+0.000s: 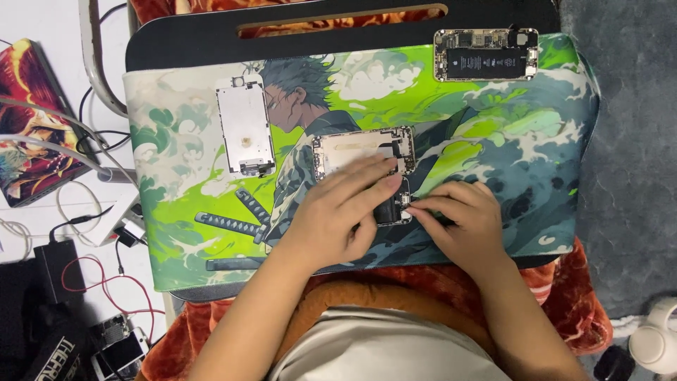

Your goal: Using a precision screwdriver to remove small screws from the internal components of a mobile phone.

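The person is working on an opened phone body (363,152) that is lying on a green illustrated mat (493,127); the left hand (338,219) is lying flat over the lower half of this body with the fingers stretched out and close together, pressing it down; the right hand (462,222) is just beside it on the right, its fingertips (416,206) bunched at the body's lower right edge, and they seem to be pinching something small, but I cannot tell what it is, because it is too small and partly hidden.

As I judge it, the work is somewhere in the middle; the phone is already open and its screen is already separated, while the inner parts under the hands are not yet finished; how much is remaining I cannot say, since the left hand is covering most of the body.

Well to the left of the left hand a detached screen panel (245,130) is lying face down; far above the right hand a second opened phone with a black battery (486,55) is resting at the mat's top edge. Further left of the left hand, off the mat, there are tangled cables (99,282) and a black charger block (55,261); nothing of these is standing in the way of the hands.
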